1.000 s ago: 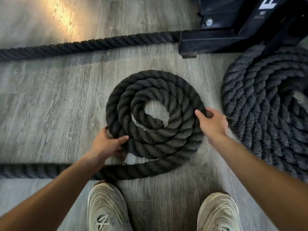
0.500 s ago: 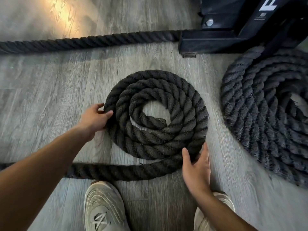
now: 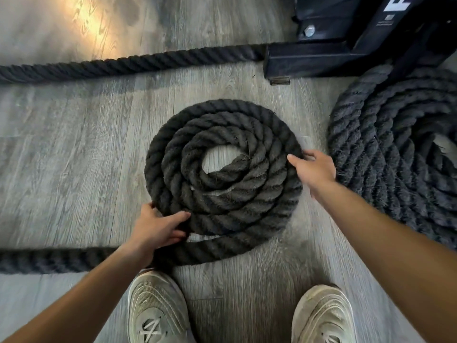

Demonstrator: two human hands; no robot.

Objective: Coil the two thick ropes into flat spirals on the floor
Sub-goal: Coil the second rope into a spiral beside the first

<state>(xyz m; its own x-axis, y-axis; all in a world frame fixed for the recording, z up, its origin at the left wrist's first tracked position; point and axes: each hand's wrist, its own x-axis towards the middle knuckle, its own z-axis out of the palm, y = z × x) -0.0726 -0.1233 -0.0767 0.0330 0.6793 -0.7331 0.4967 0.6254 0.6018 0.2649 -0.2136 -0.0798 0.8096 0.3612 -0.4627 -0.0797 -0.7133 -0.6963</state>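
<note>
The spiral (image 3: 222, 179) lies flat before the shoes (image 3: 158, 310). Since half a second ago, the left hand (image 3: 158, 229) has been shifted to its near edge, gripping the outer turn; the right hand (image 3: 312, 167) now clasps its far-right rim. Another turn seems under way.

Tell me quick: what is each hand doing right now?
Left hand: grips the outer turn of the center coil at its lower-left edge.
Right hand: grips the coil's right edge.
</note>
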